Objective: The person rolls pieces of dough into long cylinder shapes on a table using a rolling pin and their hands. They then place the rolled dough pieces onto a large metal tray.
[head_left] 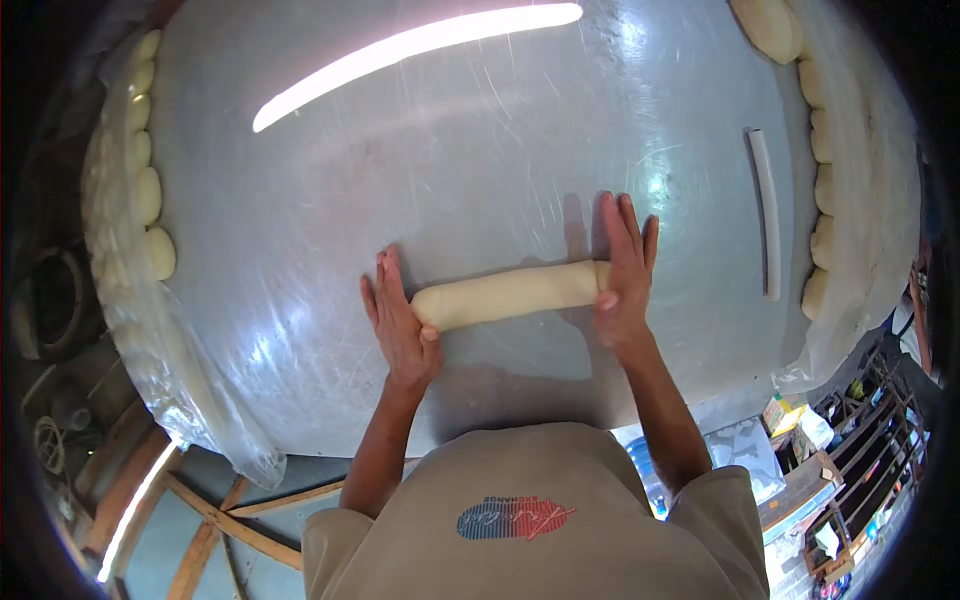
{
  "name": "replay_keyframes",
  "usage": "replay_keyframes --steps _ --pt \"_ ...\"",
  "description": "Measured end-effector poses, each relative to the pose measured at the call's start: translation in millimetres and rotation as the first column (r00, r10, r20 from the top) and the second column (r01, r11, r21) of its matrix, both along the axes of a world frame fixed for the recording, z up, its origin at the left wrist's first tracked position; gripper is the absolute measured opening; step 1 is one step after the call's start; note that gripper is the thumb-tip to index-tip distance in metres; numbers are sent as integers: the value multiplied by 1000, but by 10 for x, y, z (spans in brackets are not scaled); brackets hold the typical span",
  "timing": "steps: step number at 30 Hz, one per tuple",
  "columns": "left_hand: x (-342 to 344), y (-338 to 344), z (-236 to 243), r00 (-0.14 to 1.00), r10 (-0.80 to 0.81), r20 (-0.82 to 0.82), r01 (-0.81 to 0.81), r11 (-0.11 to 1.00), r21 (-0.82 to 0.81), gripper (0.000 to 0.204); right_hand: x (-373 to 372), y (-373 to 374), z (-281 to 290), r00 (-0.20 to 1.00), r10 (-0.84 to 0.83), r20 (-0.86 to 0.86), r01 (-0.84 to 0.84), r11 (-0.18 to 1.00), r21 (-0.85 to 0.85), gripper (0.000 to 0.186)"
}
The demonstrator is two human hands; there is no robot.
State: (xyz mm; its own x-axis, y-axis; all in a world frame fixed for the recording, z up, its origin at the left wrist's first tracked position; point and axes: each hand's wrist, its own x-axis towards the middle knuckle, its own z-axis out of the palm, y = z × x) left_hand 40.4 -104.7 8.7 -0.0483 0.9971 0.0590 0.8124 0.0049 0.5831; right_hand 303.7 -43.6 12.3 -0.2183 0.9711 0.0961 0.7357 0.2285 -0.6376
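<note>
A thick, smooth log of pale dough (510, 294) lies crosswise on a shiny metal table, its right end a little farther away than its left. My left hand (400, 320) is at the left end of the log, fingers stretched out and pointing away, thumb against the dough. At the other end, my right hand (624, 275) has its fingers extended, with its thumb resting on the dough. Both palms touch the ends of the log from the sides.
Several dough pieces (148, 195) line the left edge beside clear plastic sheeting (200, 370). More dough pieces (823, 190) sit along the right edge, partly under another plastic sheet (860, 220). A thin pale rod (767, 215) lies on the metal table (450, 180) at the right.
</note>
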Motion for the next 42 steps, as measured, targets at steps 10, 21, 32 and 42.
replay_keyframes --steps 10,21,32,42 --pt "-100 -52 -68 909 -413 59 401 904 146 67 -242 -502 194 974 -42 -224 37 999 -29 77" --pt "-142 -70 389 676 -403 617 543 839 -47 44 -386 -1673 856 875 -365 -319 371 927 -42 37" --pt "1114 -1306 492 351 -691 632 923 368 -111 75 505 -3799 2117 636 -704 -316 644 710 -285 28" --pt "1818 -1401 77 380 -796 -472 900 437 -12 71 1614 -4556 -103 282 -904 322 953 302 12 37"
